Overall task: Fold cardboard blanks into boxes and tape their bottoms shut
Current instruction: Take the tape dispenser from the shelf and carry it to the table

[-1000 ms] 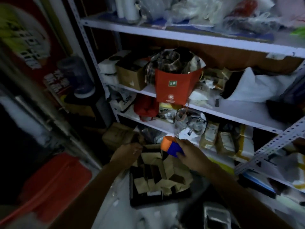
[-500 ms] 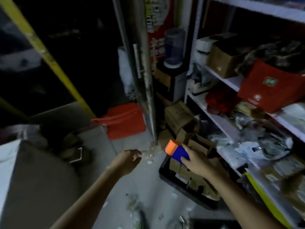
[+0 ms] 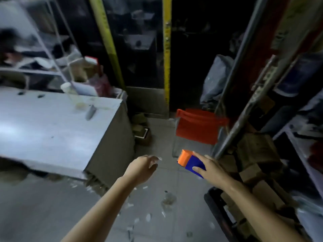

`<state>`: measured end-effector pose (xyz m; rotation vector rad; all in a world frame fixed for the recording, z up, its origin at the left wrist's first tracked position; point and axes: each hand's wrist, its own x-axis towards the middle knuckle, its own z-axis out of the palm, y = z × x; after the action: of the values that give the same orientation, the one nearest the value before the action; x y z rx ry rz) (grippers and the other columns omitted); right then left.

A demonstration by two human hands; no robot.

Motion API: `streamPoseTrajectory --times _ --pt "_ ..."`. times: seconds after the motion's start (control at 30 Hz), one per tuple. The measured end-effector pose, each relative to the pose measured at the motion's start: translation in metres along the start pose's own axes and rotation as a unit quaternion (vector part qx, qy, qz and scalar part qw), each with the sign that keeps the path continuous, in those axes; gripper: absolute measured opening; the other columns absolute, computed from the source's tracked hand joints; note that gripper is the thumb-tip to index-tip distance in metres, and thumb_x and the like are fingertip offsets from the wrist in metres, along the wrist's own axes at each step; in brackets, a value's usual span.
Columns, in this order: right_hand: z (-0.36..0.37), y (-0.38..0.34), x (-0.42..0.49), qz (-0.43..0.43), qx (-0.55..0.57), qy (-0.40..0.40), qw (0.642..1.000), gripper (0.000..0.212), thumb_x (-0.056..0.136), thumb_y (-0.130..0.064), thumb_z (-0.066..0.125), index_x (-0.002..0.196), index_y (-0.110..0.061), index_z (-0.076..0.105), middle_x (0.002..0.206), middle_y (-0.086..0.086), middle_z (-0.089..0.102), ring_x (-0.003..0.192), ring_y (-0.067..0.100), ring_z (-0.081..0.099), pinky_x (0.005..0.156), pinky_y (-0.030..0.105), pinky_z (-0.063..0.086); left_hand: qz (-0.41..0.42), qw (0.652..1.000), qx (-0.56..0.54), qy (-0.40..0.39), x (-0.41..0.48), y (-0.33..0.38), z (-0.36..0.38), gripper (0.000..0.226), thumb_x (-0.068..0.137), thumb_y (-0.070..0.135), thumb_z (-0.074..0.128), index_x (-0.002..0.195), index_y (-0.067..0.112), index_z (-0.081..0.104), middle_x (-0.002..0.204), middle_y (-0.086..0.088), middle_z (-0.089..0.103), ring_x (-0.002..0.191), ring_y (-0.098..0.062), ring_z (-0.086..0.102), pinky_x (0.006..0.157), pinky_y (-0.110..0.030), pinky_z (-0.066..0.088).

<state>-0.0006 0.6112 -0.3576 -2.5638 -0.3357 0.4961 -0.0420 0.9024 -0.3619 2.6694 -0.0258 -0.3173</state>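
Your right hand [image 3: 209, 169] grips the tape dispenser [image 3: 189, 161]; left hand [image 3: 141, 169] fingers [image 3: 153, 161] slack. Floor [image 3: 157, 198] lies between table [image 3: 52, 130] edge and shelf rack [image 3: 244, 109].

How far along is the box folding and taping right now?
No finished box shows. The right hand grips the tape dispenser; the left hand is empty. Folding and taping remain: cardboard lies piled at right.

A table [image 3: 52, 131] stands at left, a cup [image 3: 72, 95] on it. Shelves [image 3: 297, 147] run along the right, cardboard boxes [image 3: 257, 151] piled at their foot. Between them a folding seat [image 3: 199, 126] stands behind the tape dispenser [image 3: 192, 162] in the right hand [image 3: 212, 169].
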Motion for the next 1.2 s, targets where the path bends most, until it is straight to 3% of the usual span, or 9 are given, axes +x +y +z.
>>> streamPoseTrajectory --times 0.1,0.3,0.5,0.57,0.77,0.97,1.2 --pt "0.034 -0.056 0.015 -0.028 -0.039 -0.022 0.999 0.068 0.097 -0.045 0.058 0.156 -0.037 0.026 0.111 -0.009 0.043 0.106 0.017 0.056 0.085 0.029 0.045 -0.046 0.999 0.006 0.02 -0.035 -0.062 -0.017 0.029 0.097 0.033 0.052 0.122 0.03 0.065 0.124 0.005 0.065 0.113 -0.021 0.062 0.089 -0.034 0.052" --pt "0.1 -0.161 0.043 -0.085 -0.095 -0.071 0.989 0.067 0.097 -0.042 0.058 0.156 -0.034 0.026 0.125 0.0 0.05 0.113 0.018 0.056 0.084 0.026 0.042 -0.127 0.991 0.0 0.044 -0.107 -0.174 -0.046 0.035 0.099 0.033 0.05 0.131 0.025 0.061 0.128 0.0 0.065 0.114 -0.023 0.062 0.091 -0.035 0.052" --pt "0.158 -0.256 0.066 -0.153 -0.118 -0.126 0.973 0.068 0.096 -0.042 0.06 0.155 -0.035 0.027 0.122 -0.002 0.05 0.113 0.02 0.056 0.095 0.033 0.047 -0.22 0.972 -0.032 0.073 -0.177 -0.258 -0.068 0.03 0.099 0.035 0.049 0.122 0.028 0.065 0.122 0.004 0.068 0.106 -0.019 0.065 0.085 -0.035 0.055" --pt "0.174 -0.285 0.077 -0.192 -0.141 -0.138 0.961 0.066 0.096 -0.043 0.058 0.155 -0.037 0.028 0.117 -0.003 0.05 0.109 0.021 0.057 0.093 0.034 0.048 -0.251 0.964 -0.039 0.081 -0.196 -0.281 -0.074 0.03 0.1 0.036 0.048 0.124 0.028 0.065 0.123 0.005 0.067 0.109 -0.018 0.064 0.087 -0.036 0.054" --pt "0.221 -0.366 0.113 -0.292 -0.172 -0.186 0.922 0.064 0.098 -0.04 0.057 0.154 -0.035 0.027 0.111 -0.004 0.05 0.099 0.017 0.057 0.085 0.029 0.046 -0.343 0.931 -0.07 0.104 -0.242 -0.336 -0.084 0.034 0.101 0.04 0.048 0.13 0.028 0.061 0.128 0.007 0.064 0.113 -0.014 0.061 0.093 -0.034 0.052" --pt "0.264 -0.437 0.156 -0.379 -0.17 -0.261 0.871 0.06 0.098 -0.037 0.06 0.151 -0.032 0.032 0.126 -0.001 0.055 0.106 0.015 0.058 0.094 0.032 0.05 -0.441 0.885 -0.083 0.125 -0.275 -0.369 -0.105 0.035 0.101 0.038 0.049 0.13 0.026 0.06 0.127 0.005 0.065 0.114 -0.016 0.061 0.095 -0.035 0.05" --pt "0.31 -0.521 0.189 -0.455 -0.195 -0.286 0.82 0.059 0.097 -0.037 0.06 0.149 -0.034 0.032 0.124 -0.001 0.056 0.1 0.013 0.057 0.084 0.026 0.049 -0.524 0.823 -0.119 0.187 -0.316 -0.403 -0.127 0.033 0.099 0.037 0.052 0.128 0.026 0.062 0.123 0.004 0.068 0.107 -0.017 0.063 0.092 -0.033 0.051"
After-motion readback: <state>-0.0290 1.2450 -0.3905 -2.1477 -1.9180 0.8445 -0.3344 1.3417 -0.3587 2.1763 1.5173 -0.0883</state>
